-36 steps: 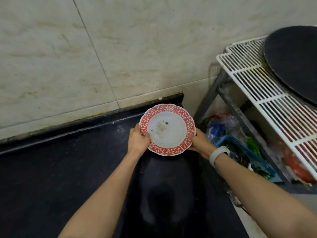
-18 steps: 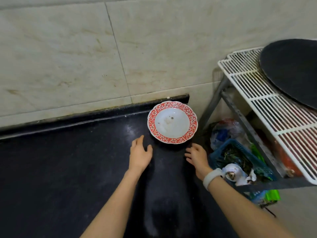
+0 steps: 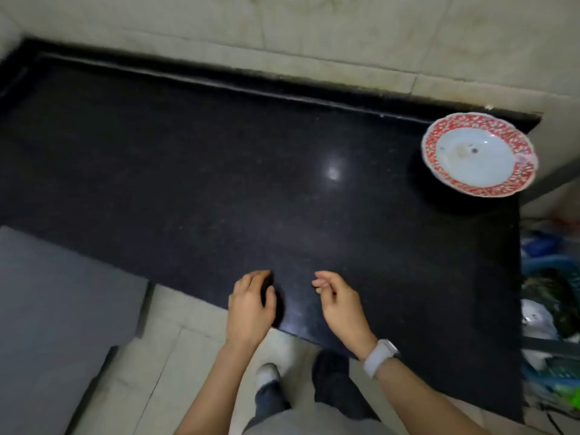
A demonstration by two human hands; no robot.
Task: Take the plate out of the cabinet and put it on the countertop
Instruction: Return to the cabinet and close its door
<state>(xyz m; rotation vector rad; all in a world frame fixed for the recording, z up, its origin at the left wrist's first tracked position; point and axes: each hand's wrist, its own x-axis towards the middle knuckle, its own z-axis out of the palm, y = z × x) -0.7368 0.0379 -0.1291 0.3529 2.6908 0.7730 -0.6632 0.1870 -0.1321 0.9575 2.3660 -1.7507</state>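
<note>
A white plate (image 3: pixel 477 158) with a red patterned rim rests on the black countertop (image 3: pixel 219 171), at its far right corner by the wall. A few dark specks mark its middle. My left hand (image 3: pixel 251 309) hovers over the counter's near edge, fingers loosely curled and holding nothing. A little to the right, my right hand (image 3: pixel 340 306), with a white watch on its wrist, is also empty with relaxed fingers. Both hands are well apart from the plate.
A grey cabinet door (image 3: pixel 56 309) stands at the lower left. Right of the counter sits a blue basket (image 3: pixel 546 271) with greens and bags. A pale tiled wall (image 3: pixel 345 32) backs the counter. My feet show on the tiled floor (image 3: pixel 163 365) below.
Both hands let go of the plate, which now rests on the counter, and drew back to the near edge. The view has swung left and down, so the plate sits far right.
</note>
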